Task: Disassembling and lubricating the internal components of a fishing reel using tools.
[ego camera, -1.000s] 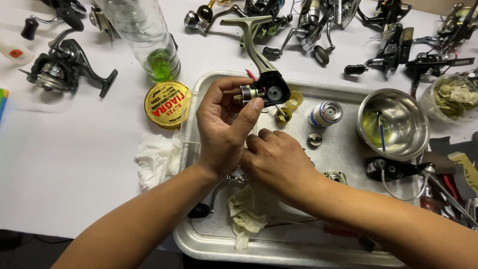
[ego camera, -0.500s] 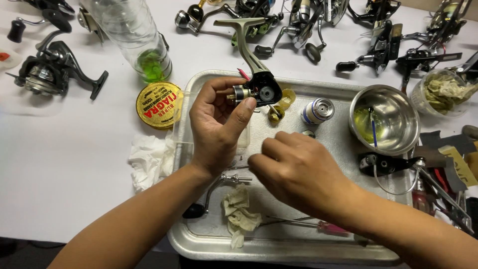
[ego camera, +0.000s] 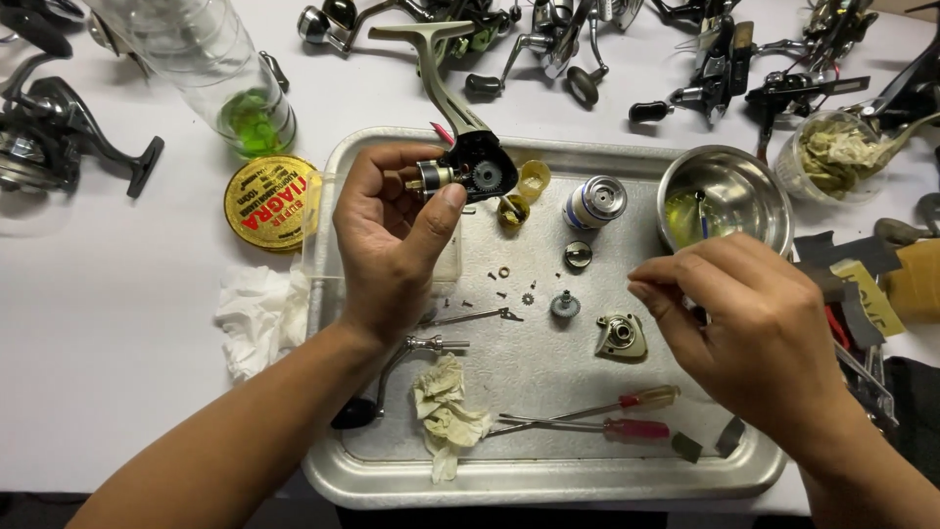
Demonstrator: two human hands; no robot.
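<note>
On the metal tray (ego camera: 323,470), two screwdrivers (ego camera: 597,416) lie nearest, then a side cover (ego camera: 621,336) and loose small parts (ego camera: 527,298). The right hand (ego camera: 754,333) hovers, fingers pinched; whether it holds anything cannot be told. The left hand (ego camera: 392,245) grips the opened reel body (ego camera: 470,167). Disassembly looks well along; reassembly remains.

the right hand (ego camera: 754,333) has been drawn away from the left hand (ego camera: 392,240) toward the steel bowl (ego camera: 759,191). small parts on the tray (ego camera: 548,480) have been uncovered.
</note>
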